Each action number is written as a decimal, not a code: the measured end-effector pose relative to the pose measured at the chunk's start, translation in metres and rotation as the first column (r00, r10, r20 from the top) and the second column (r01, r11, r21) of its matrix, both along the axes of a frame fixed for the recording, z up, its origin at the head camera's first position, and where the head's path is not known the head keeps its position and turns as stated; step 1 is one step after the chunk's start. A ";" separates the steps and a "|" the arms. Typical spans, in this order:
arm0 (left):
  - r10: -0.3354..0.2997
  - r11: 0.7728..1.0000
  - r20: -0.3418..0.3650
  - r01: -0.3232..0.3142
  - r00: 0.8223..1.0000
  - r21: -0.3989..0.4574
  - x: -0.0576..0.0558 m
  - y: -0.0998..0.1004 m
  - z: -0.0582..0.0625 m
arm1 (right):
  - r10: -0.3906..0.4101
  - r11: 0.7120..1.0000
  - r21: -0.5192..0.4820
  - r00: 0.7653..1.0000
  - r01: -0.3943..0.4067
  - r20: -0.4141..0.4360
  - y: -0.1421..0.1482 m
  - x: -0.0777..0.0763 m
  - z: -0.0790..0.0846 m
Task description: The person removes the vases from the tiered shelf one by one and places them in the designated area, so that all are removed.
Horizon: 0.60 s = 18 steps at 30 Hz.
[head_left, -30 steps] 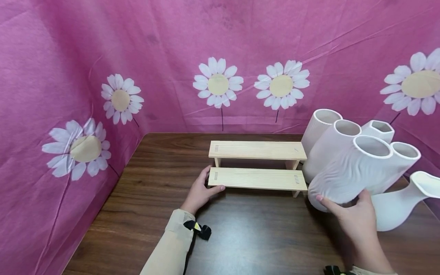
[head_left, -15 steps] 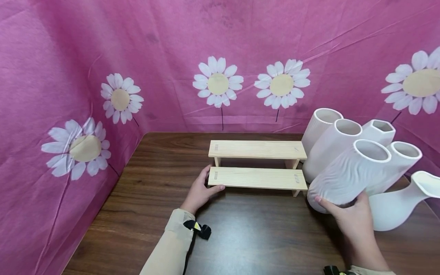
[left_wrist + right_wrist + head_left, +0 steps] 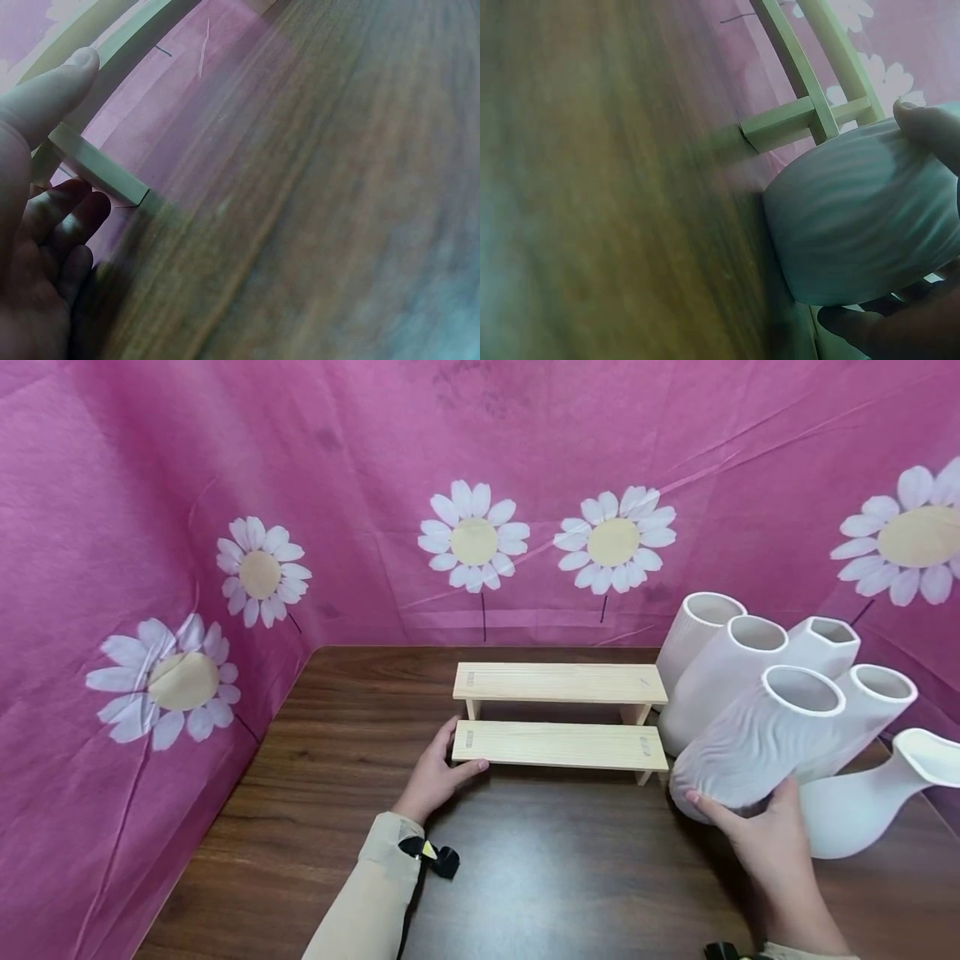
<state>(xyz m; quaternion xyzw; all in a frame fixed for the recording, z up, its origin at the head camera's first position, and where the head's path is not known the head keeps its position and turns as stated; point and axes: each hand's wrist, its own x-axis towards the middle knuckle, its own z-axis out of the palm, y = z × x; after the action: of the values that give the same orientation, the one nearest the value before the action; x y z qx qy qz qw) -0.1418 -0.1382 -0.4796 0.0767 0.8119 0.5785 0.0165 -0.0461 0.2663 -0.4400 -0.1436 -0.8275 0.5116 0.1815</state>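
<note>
A pale two-step wooden stand (image 3: 558, 745) occupies the middle of the head view. My left hand (image 3: 438, 777) grips its left end, thumb along the front edge of the lower board and fingers round the side. In the left wrist view, the fingertips (image 3: 94, 214) lie by the stand's leg (image 3: 101, 169). At the stand's right end is a white vase with wavy ridges (image 3: 738, 764). My right hand (image 3: 776, 839) holds it low down, thumb on the near side; in the right wrist view the other fingers (image 3: 855, 326) reach under its far side.
Several more white vases crowd behind and right of the ridged one: a fluted one (image 3: 686, 639), a smooth one (image 3: 723, 681), one with an angular mouth (image 3: 821, 647) and a flared-neck one (image 3: 855, 814). Pink daisy-print cloth (image 3: 360, 527) hangs behind the brown wooden table (image 3: 322, 827).
The ridged vase has shifted slightly left at its mouth, a little away from the vase behind it, and my right hand with it. My left hand keeps its hold on the stand.
</note>
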 end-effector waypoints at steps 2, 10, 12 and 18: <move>-0.002 1.000 -0.007 0.002 1.000 0.005 0.000 0.000 0.000 | 0.033 0.999 0.010 0.999 -0.033 -0.040 0.001 0.001 -0.002; 0.016 0.999 0.000 -0.016 1.000 0.050 0.009 -0.003 0.001 | 0.211 0.933 -0.293 0.977 -0.209 -0.024 0.007 0.025 -0.022; 0.024 0.999 -0.013 -0.023 1.000 0.041 0.011 -0.003 0.001 | 0.213 0.946 -0.261 0.976 -0.193 0.051 0.008 0.034 -0.025; 0.043 0.997 -0.082 -0.038 0.996 0.063 0.019 -0.003 0.001 | 0.067 0.997 -0.050 0.978 -0.058 0.199 0.000 0.055 -0.024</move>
<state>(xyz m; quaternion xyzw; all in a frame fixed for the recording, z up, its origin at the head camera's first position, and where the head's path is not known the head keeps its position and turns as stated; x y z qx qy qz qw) -0.1226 -0.1411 -0.4786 0.0848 0.7950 0.5998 -0.0312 0.0086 0.2658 -0.4637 -0.1725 -0.8341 0.5181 0.0779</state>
